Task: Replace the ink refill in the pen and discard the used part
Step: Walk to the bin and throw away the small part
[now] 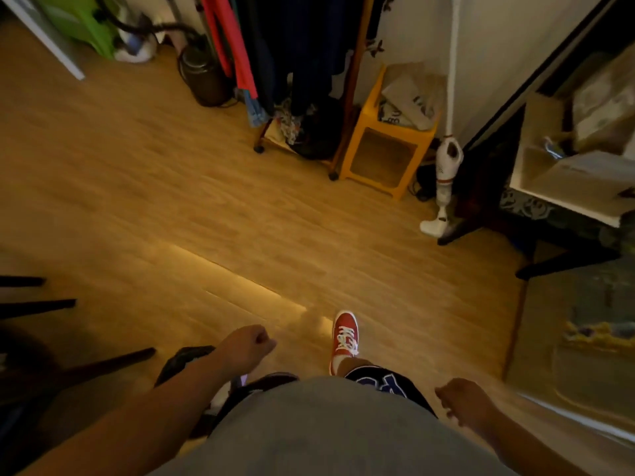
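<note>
head view: the person stands on a wooden floor (178, 187), looking down past a grey shirt (330, 427) and dark shorts with blue lettering (388, 383). the left hand (251, 341) sits at lower centre-left of the frame, fingers curled into a loose fist; whether anything lies inside it cannot be told. the right hand (464, 400) is at lower right, fingers also curled inward, and its contents cannot be told either. no pen or refill shows anywhere in the frame, so where they are cannot be told.

a red sneaker with white laces (344, 338) is planted on the floor just right of the left hand. at upper centre a clothes rack on castors (299, 80) carries dark garments and a red one. just to its right stands a yellow plastic stool (388, 139) with paper bags on top. a white stick vacuum (445, 173) leans against the wall (481, 46) beside the stool. at the right edge a white shelf unit (570, 180) holds blurred items. dark chair legs (37, 304) poke in from the left edge. a green object (82, 22) stands in the upper left corner.
</note>
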